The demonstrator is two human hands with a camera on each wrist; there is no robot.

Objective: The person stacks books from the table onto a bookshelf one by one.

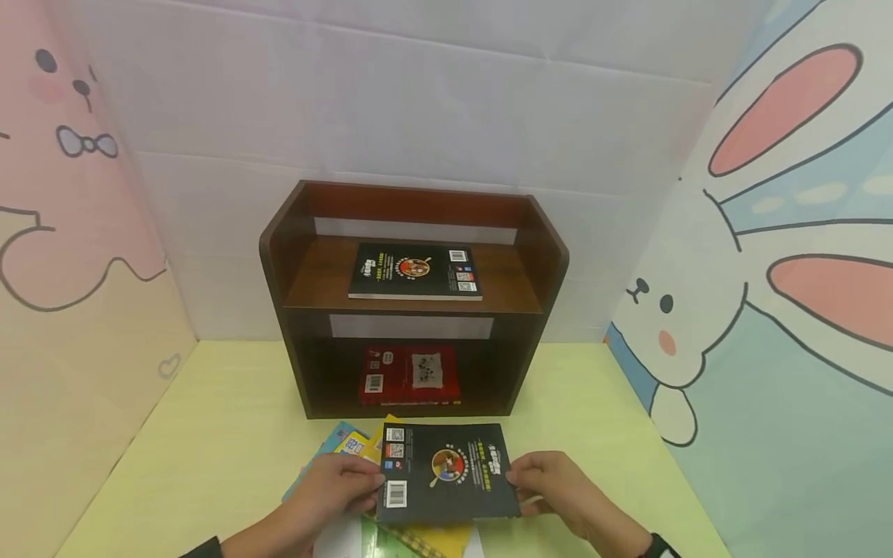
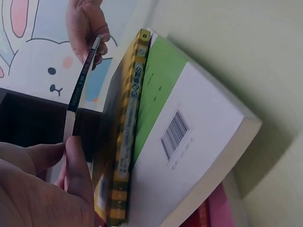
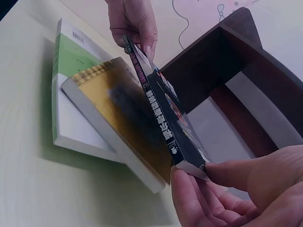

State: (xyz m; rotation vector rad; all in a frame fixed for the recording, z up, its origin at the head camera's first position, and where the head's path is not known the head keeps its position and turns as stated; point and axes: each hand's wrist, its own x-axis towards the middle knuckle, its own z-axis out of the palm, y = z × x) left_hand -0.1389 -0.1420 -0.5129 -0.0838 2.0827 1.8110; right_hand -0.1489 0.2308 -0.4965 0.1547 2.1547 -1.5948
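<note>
Currently, the left hand [image 1: 340, 484] and the right hand [image 1: 551, 487] grasp one black book [image 1: 449, 469] between them, each pinching a short end with the thumb on top and fingers beneath. It is in the air above a loose pile on the bench [image 1: 593, 434], in front of the dark wooden shelf [image 1: 512, 267], back cover and barcode facing up. Both wrist views show it apart from the yellow book [image 3: 111, 106] below, which lies across a thick green-and-white book [image 3: 78, 66]. A blue book [image 1: 326, 446] pokes out beside the left hand. On the upper board lies another black book [image 1: 377, 271], flat; the lower compartment has a red book [image 1: 398, 376].
</note>
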